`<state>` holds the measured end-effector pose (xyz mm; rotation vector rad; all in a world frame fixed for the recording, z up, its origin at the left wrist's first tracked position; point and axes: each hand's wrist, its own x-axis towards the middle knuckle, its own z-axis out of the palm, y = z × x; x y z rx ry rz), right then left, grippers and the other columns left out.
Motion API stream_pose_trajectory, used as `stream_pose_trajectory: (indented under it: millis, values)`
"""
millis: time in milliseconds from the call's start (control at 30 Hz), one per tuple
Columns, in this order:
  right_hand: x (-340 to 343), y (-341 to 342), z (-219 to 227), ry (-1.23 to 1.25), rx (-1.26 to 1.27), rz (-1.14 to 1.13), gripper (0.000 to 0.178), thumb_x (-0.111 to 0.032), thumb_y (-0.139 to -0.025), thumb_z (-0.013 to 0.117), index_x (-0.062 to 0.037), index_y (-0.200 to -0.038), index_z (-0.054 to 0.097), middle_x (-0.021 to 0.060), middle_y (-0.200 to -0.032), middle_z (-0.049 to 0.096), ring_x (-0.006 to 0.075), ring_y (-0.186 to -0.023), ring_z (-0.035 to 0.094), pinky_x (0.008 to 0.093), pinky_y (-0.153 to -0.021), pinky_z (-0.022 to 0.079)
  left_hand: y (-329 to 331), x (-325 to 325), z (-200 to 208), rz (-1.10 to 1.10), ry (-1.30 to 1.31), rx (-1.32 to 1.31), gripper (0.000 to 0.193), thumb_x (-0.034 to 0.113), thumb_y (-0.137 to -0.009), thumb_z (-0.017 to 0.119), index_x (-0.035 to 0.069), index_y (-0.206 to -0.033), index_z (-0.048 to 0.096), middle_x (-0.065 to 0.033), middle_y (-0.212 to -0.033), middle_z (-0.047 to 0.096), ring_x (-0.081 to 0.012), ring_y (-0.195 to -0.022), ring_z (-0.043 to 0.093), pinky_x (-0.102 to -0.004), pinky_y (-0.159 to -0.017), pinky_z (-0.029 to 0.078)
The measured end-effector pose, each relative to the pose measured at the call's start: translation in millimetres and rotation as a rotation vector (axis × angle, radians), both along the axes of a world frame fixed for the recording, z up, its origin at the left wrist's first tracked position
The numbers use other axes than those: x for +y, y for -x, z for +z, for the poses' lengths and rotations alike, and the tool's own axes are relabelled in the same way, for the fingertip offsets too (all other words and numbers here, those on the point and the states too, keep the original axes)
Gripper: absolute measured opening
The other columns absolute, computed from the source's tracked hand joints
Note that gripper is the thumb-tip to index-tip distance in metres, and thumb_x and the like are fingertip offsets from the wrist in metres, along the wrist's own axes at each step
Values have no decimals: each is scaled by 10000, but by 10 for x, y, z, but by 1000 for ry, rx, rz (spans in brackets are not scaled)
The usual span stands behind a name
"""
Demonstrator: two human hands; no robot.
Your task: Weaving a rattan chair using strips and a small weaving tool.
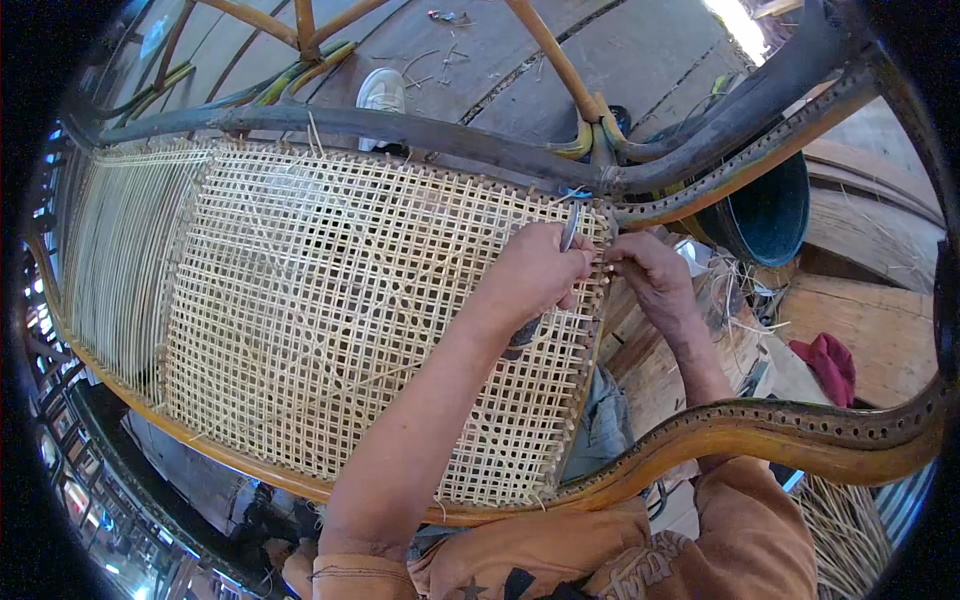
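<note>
A woven cane panel (330,300) is stretched across a curved rattan frame (230,458), its strands crossing in an open mesh. My left hand (538,268) lies over the panel's right end, closed around a slim metal tool (570,228). Part of a dark piece shows beneath that hand; the fingers hide the tool's full shape. Just beyond the panel's right edge, my right hand (652,277) has its fingertips pinched together at the row of pegs and strand ends along the rim. Whatever sits between those fingertips is too small to make out.
Drilled holes line the bare curved rails (800,435) at right. Behind them stands a dark bucket (765,215); a red cloth (828,368) lies on wooden boards (870,335). A white shoe (382,92) is on the plank floor beyond the frame. Loose cane strands (850,535) lie lower right.
</note>
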<state>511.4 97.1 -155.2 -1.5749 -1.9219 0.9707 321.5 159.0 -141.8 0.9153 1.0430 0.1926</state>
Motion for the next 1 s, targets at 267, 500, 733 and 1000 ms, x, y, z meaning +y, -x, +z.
stream_pose_trajectory:
  millis: [267,500,733,1000]
  values:
    - [-50,261,48,-125,-152,-202,106,-68,-811,603,-33,-903,565,88,-822,564,223,-748,565,288,-698,455,-33,22,-69,23,73,-18,194,135,-826,537,-20,-922,604,-48,-690,585,-97,-476,510,-244,-446,415]
    - [-48,225,155,0,516,-641,85,-91,-899,508,-22,-919,555,33,-815,567,120,-720,559,250,-661,445,-36,33,-24,23,69,21,226,161,-820,553,3,-975,602,-42,-683,576,-110,-473,512,-244,-423,414]
    - [-197,81,107,254,538,-635,107,-108,-919,478,-22,-964,524,24,-815,554,83,-662,552,204,-573,445,-70,147,-30,-197,-293,181,232,160,-821,513,18,-979,607,-42,-711,589,-115,-525,528,-256,-498,447]
    - [-9,133,67,422,726,-666,114,-110,-893,503,-24,-964,525,-6,-713,492,58,-596,463,203,-502,374,595,287,575,-387,-480,547,356,365,-847,547,16,-849,621,-93,-639,594,-188,-598,577,-342,-559,445]
